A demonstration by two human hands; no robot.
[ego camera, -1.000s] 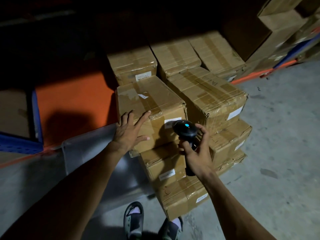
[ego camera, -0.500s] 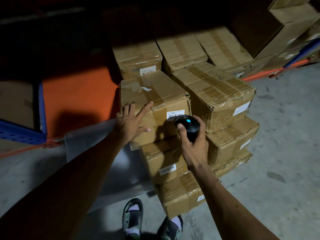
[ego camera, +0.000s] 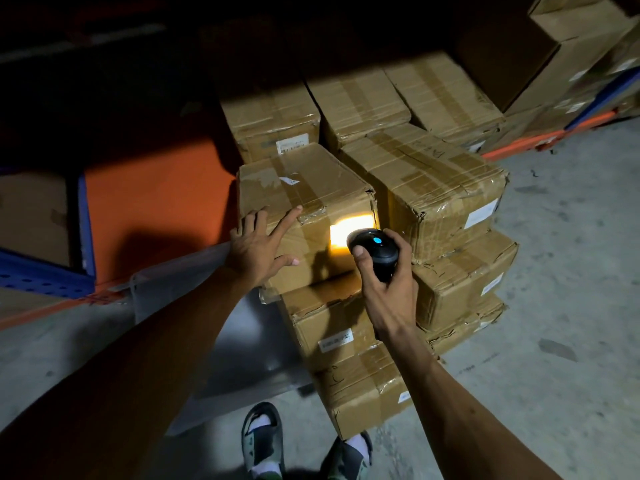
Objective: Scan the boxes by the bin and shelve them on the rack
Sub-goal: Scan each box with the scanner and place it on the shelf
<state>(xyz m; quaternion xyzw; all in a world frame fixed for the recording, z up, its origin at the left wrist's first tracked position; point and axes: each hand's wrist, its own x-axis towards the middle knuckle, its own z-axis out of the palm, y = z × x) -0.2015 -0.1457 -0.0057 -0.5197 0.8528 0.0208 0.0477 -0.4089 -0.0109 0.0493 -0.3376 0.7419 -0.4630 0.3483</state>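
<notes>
A taped cardboard box (ego camera: 304, 188) tops the left stack on the floor. My left hand (ego camera: 258, 247) rests flat against its front left corner, fingers spread. My right hand (ego camera: 384, 275) grips a black barcode scanner (ego camera: 375, 247) with a blue light on top, held close to the box's front face. A bright orange-white glow (ego camera: 349, 232) falls on the label there. A second stack of boxes (ego camera: 436, 188) stands just to the right. The grey bin (ego camera: 194, 327) sits left of the stacks.
Several more boxes (ego camera: 360, 102) lie behind on the low rack shelf with its orange board (ego camera: 152, 202) and blue frame (ego camera: 41, 275). Larger cartons (ego camera: 571, 53) stand at the upper right. Bare concrete floor (ego camera: 571, 306) stretches right. My sandalled feet (ego camera: 263, 441) are below.
The scanner has moved up to the top box's label, and a bright light now shines on it. My left hand has stayed on the box's corner.
</notes>
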